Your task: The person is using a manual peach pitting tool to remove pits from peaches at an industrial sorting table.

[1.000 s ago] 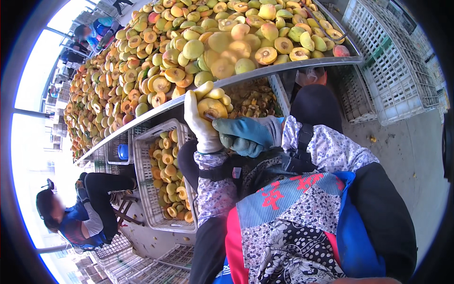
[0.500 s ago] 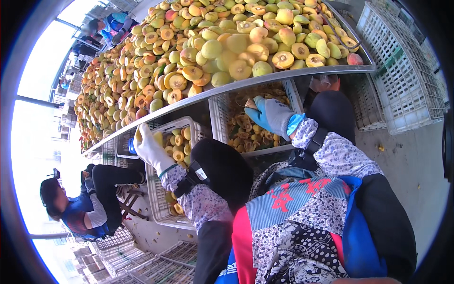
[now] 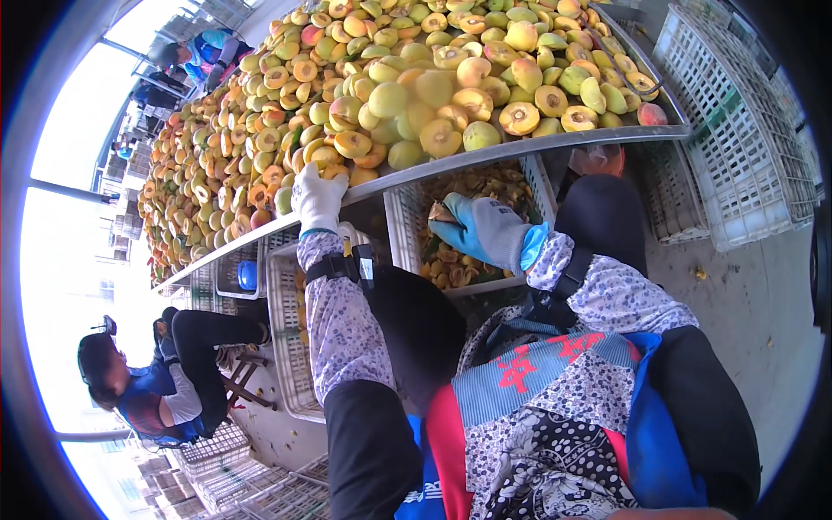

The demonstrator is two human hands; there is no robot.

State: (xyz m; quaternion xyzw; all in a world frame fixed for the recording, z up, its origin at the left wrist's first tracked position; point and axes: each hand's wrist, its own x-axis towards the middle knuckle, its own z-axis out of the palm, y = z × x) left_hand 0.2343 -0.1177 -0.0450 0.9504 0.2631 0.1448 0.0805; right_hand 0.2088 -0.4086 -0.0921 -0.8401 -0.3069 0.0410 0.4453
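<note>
My left hand (image 3: 319, 201), in a white glove, is at the metal edge of the table, against a heap of halved yellow peaches (image 3: 355, 143). Its fingers curl in among the fruit; whatever they grip is hidden. In a grey and light-blue glove, my right hand (image 3: 487, 232) is closed over a crate of scraps. A small brownish piece (image 3: 440, 213) sticks out from its fingertips, too small to name. Brown pits and peach scraps (image 3: 459, 269) fill the white crate (image 3: 401, 227) below it. Beneath my left forearm stands another white crate (image 3: 282, 347), with peach halves partly hidden.
The metal table rim (image 3: 511, 149) runs across in front of me. Tall plastic crates (image 3: 737, 130) stand at the right. A co-worker (image 3: 165, 381) sits at the left by a wooden stool (image 3: 247, 381); another person (image 3: 204, 56) works at the far left. More crates (image 3: 217, 464) stack at the lower left.
My left hand has moved up and right from above the peach crate to the heap at the table edge, its fingers now curled. My right hand has shifted slightly left and down.
</note>
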